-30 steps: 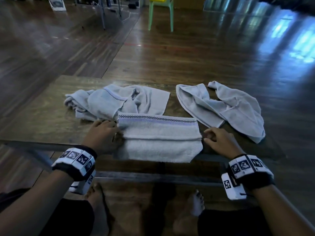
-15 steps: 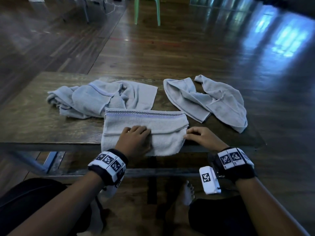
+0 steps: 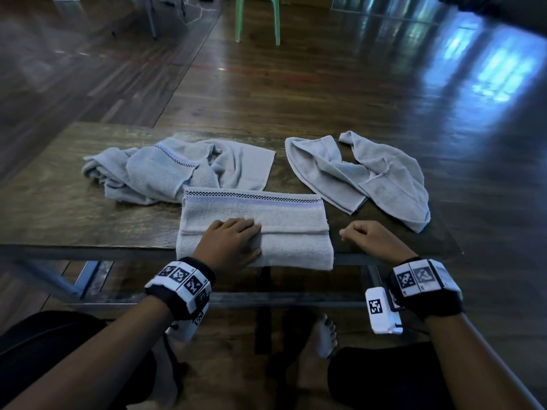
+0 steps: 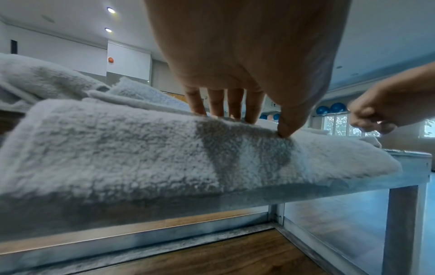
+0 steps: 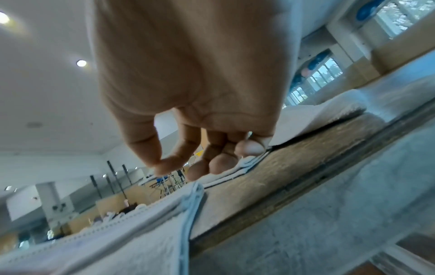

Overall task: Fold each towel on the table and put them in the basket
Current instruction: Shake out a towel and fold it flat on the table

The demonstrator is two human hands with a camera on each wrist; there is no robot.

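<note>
folded grey towel [image 3: 290, 220], checkered border; left hand [image 3: 231, 244] flat on it, right hand [image 3: 370, 236] curled, empty.

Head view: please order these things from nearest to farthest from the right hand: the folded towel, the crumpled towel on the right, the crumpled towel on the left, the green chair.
From the right hand:
1. Folded towel, just to its left, at the table's near edge.
2. Right crumpled towel, just beyond the hand.
3. Left crumpled towel, across the table, behind the folded one.
4. Green chair, far back on the floor.
</note>
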